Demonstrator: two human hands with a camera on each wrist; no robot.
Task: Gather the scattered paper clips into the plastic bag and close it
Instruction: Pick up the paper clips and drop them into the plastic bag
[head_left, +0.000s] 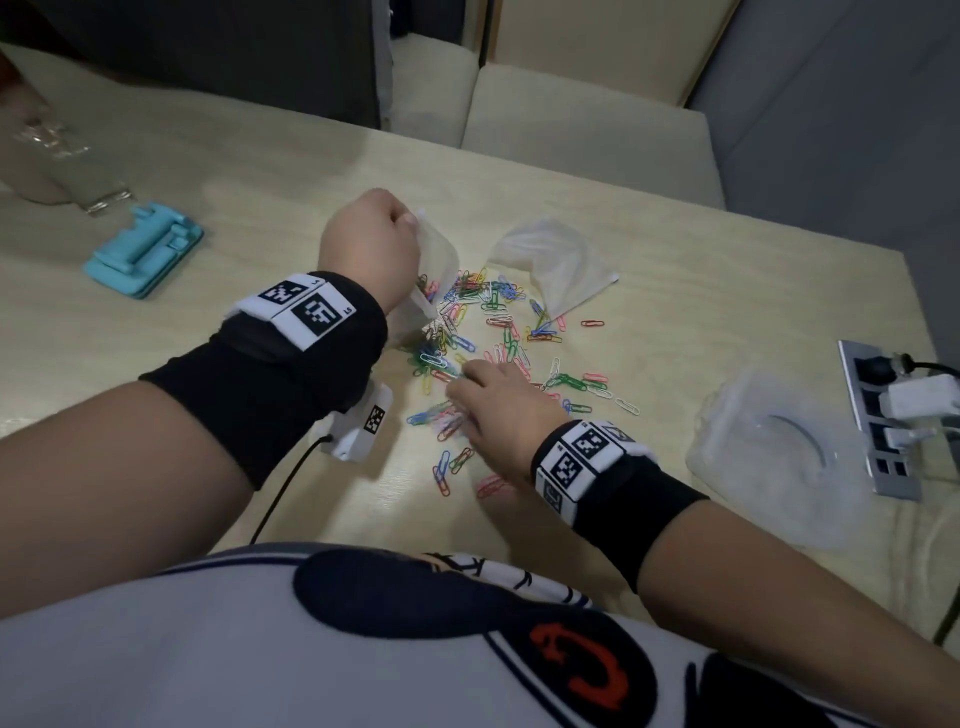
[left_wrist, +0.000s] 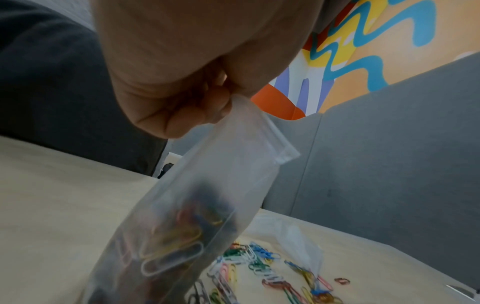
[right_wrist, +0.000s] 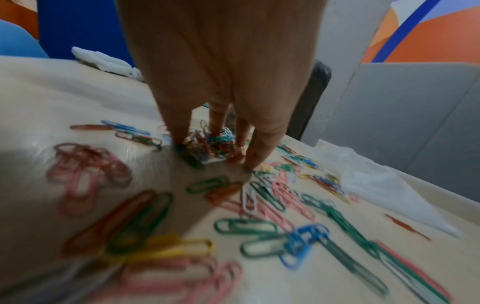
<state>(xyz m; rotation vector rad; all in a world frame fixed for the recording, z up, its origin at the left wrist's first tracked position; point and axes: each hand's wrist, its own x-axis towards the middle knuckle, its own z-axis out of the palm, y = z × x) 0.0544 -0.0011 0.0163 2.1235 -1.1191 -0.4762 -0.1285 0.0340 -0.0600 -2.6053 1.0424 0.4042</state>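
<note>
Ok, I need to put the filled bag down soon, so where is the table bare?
Bare table lies beyond the left hand, between the teal stand and the spare bag. Paper clips crowd the middle around the right hand.

Left hand (head_left: 370, 244) raised, fingers pinched shut; right hand (head_left: 496, 410) low, fingers (right_wrist: 255, 150) spread downward, tips touching the surface

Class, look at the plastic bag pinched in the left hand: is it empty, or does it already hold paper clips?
Partly filled. Coloured paper clips show through the plastic bag hanging from the left hand.
</note>
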